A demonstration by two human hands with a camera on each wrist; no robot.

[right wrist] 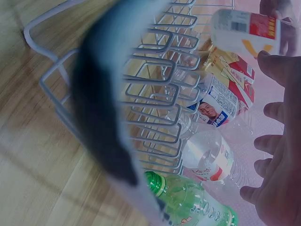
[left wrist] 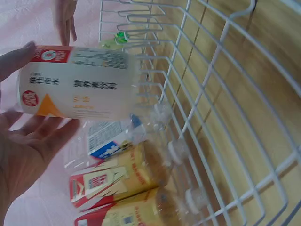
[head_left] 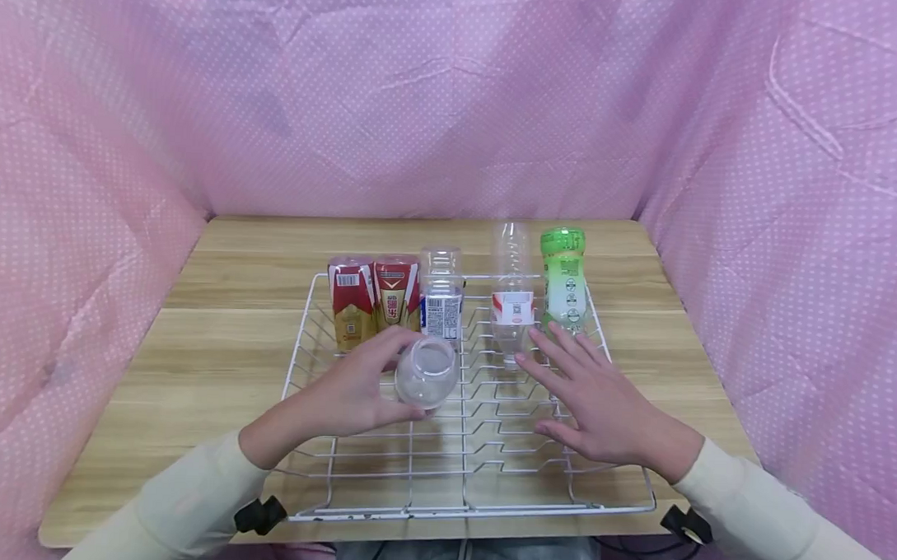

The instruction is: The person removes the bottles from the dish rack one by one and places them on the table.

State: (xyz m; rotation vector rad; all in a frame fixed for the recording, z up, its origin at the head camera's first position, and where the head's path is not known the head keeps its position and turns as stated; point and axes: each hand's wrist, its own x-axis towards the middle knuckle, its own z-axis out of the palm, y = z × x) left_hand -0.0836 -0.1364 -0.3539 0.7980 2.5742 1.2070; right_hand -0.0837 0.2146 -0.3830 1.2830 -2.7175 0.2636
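My left hand (head_left: 356,388) grips a clear plastic bottle with a white, red and orange label (left wrist: 75,82) above the middle of a white wire rack (head_left: 462,470). Its round end faces up in the head view. My right hand (head_left: 600,401) hovers over the rack's right side, fingers straight and spread, holding nothing. Its fingertips overlap the lower part of a clear bottle with a red and white label (head_left: 513,307) in the head view. Beyond them, a green bottle (head_left: 565,276) leans in the rack's back right corner.
Along the rack's back left stand two red and gold bottles (head_left: 353,301) and a clear bottle with a blue and white label (head_left: 442,313), neck down. Wire prongs rise in rows through the rack. The wooden table (head_left: 216,346) is bounded by pink dotted cloth (head_left: 425,106).
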